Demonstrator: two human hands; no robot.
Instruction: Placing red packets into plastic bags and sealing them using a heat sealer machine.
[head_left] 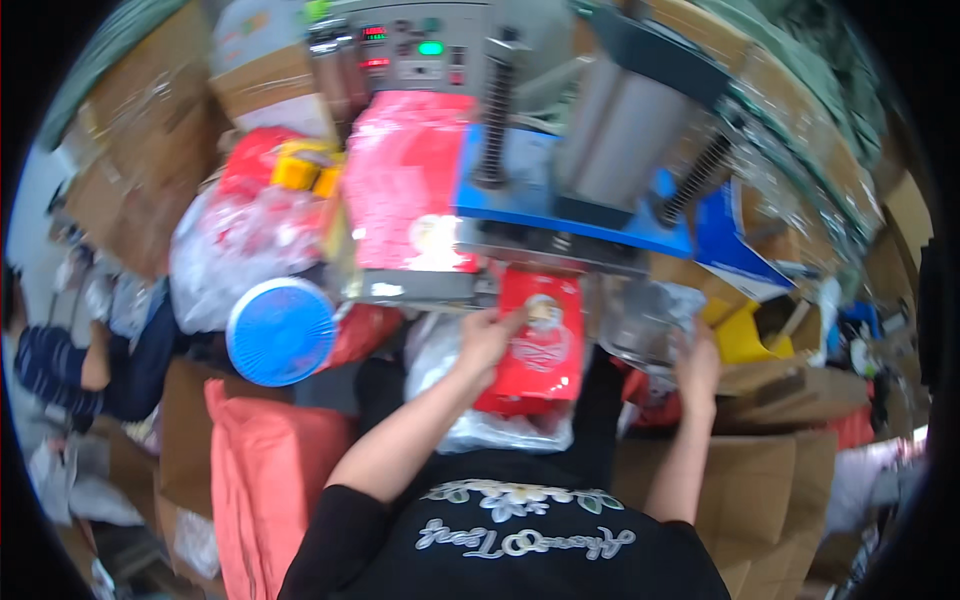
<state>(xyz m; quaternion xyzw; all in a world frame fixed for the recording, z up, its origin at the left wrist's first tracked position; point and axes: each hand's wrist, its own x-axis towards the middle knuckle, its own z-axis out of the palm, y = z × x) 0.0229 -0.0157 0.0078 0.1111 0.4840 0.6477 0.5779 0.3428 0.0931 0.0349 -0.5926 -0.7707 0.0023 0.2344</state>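
Observation:
My left hand [487,345] is closed on the left edge of a flat red envelope [550,345] with a light printed figure. The envelope's far end reaches the front of a press [575,222], which has a blue plate, a metal cylinder and coil springs. Below the envelope, a clear plastic bag [510,432] with red pieces lies at my lap. My right hand [697,365] is at a crumpled, see-through plastic piece [655,315] right of the envelope. Its fingers are blurred, so their grip cannot be made out.
Stacked red envelopes [415,180] lie left of the press, before a control box [415,45]. A blue round lid [282,332], a bulging plastic bag [235,240] and an orange-red sack [275,480] stand left. Cardboard [740,480] is at right. Another person [70,365] sits far left.

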